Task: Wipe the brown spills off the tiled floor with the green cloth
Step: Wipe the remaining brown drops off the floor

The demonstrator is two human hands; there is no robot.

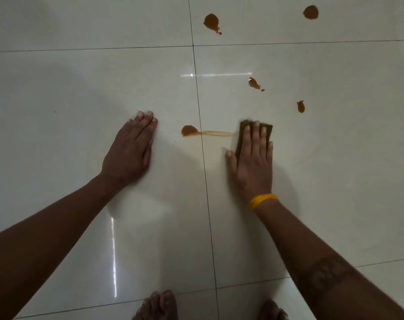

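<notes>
Head view, looking down at pale glossy floor (81,88) tiles with dark grout lines. Nearest the camera: bare toes of two feet (158,304) at the bottom edge. Both forearms reach forward from the lower corners.

Left hand (129,151): palm flat on the tile, fingers straight and pressed together, holding nothing. Right hand (254,160): flat on the cloth (243,128), fingers straight and close together, thumb out to the side on the tile. A yellow band (262,200) sits on the right wrist. The cloth is dark green, mostly covered by the fingers; its far edge and left side show.

A thin brown smear (217,133) runs from the cloth's left edge across the grout line to a blob (189,130) lying between the two hands.

Farther out, right of the grout line: a small spill (300,106), then a splashed spill (254,83). Beyond the cross joint: two larger spills (211,22), well apart, the other at (310,12).
</notes>
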